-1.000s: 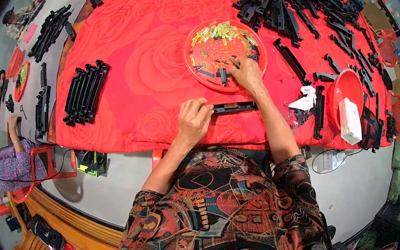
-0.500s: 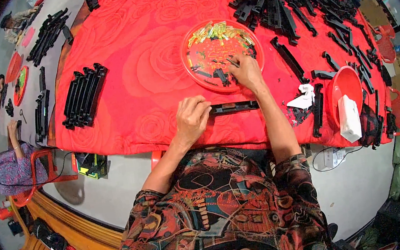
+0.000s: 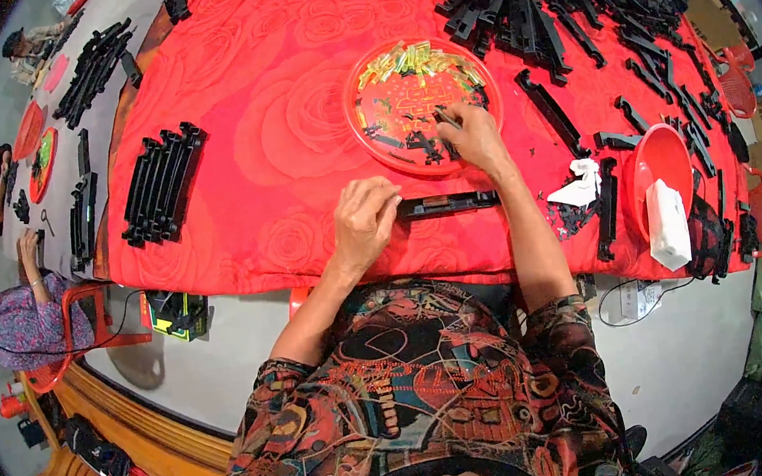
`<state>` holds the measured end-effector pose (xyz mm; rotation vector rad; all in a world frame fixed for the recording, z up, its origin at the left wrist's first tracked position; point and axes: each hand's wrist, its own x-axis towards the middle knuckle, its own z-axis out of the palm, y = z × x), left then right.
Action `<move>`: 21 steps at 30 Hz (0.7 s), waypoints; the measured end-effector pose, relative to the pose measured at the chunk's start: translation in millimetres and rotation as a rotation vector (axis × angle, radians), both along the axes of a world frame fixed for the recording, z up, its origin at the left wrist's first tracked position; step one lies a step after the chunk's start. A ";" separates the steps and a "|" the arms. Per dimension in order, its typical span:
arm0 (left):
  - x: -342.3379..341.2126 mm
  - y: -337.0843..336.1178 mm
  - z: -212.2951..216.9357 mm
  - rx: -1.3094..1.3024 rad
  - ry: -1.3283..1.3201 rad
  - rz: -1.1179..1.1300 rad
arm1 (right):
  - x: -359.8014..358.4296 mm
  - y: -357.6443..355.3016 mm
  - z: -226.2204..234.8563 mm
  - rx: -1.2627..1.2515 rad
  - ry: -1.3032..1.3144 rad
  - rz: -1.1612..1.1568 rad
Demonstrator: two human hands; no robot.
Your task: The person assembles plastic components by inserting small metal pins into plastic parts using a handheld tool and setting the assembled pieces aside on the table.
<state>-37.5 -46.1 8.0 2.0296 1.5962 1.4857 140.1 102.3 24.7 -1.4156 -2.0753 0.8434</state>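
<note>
My left hand (image 3: 367,223) is closed on the left end of a long black plastic bar (image 3: 449,204), which lies crosswise on the red cloth in front of me. A reddish-brown strip shows along the bar's top. Farther off, my right hand (image 3: 475,139) is over the lower right part of a round red tray (image 3: 356,125). Its fingers are pinched around a small black piece (image 3: 445,118). Loose small black parts (image 3: 424,146) lie in the tray, and clear yellowish pieces (image 3: 416,59) are heaped along its far side.
Several black bars (image 3: 163,184) stand in a row at left. A large black pile (image 3: 523,2) fills the far right. Nearer on the right are a red bowl (image 3: 659,156), a white tissue pack (image 3: 667,224) and crumpled paper (image 3: 576,184). A person (image 3: 23,301) sits at another table on the left.
My right hand has shifted slightly down and right over the tray, its fingers still pinched. The small black parts beneath it lie more spread out. My left hand stays on the bar.
</note>
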 end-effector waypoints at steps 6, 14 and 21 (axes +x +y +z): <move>15.6 4.9 11.5 -0.289 -0.518 -0.121 | 11.4 -44.2 18.3 -0.052 0.204 0.175; 17.9 -6.9 -4.1 -0.655 -0.877 -0.413 | 18.6 -112.5 12.6 -0.217 0.372 0.195; 31.8 -16.0 -8.6 -0.647 -1.051 -0.302 | 9.6 -143.5 -11.1 -0.475 0.818 -0.228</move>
